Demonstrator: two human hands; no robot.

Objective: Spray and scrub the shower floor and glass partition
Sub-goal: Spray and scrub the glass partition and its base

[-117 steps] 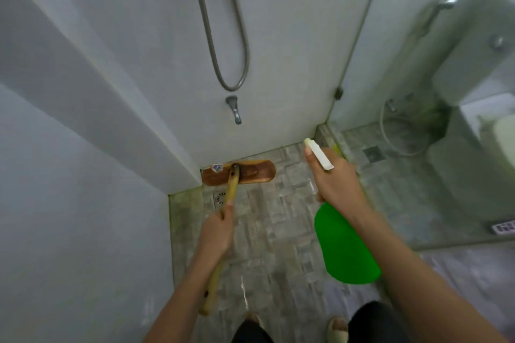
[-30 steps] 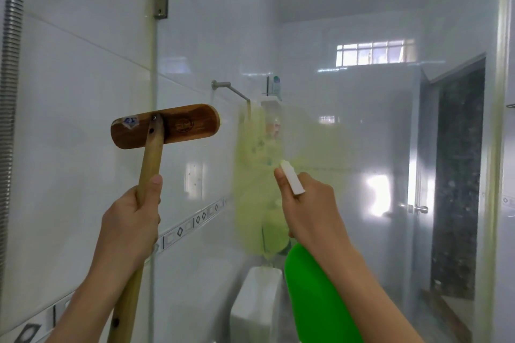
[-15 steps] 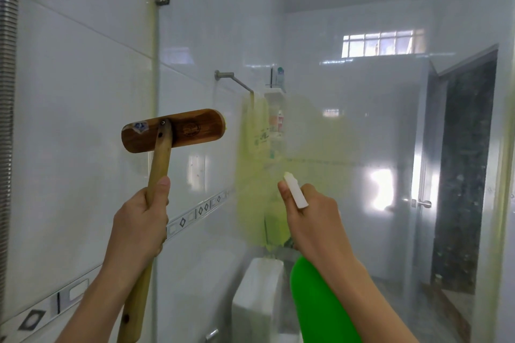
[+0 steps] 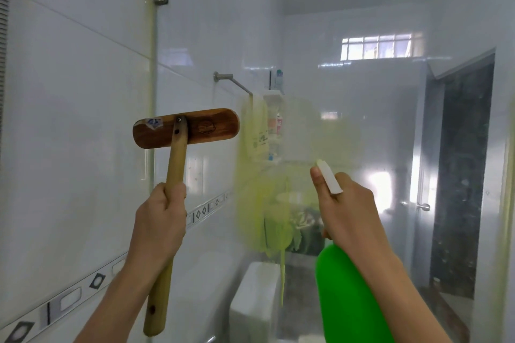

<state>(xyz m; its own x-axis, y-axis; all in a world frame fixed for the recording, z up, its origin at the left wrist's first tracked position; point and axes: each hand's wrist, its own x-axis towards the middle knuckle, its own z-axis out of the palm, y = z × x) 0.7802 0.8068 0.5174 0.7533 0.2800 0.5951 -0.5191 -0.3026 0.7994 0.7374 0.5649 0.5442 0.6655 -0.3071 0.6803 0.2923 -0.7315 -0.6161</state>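
The right hand [image 4: 348, 211], curled round the green spray bottle [image 4: 348, 295], is wetting the middle of the glass partition [image 4: 390, 120], and the left hand [image 4: 158, 220] is gripping the raised brush [image 4: 186, 128], probably needed there next for scrubbing.

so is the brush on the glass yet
Cannot tell. The head view shows only the wooden back of the brush, held by the left hand before the glass; its bristles are hidden, so neither contact nor gap shows.
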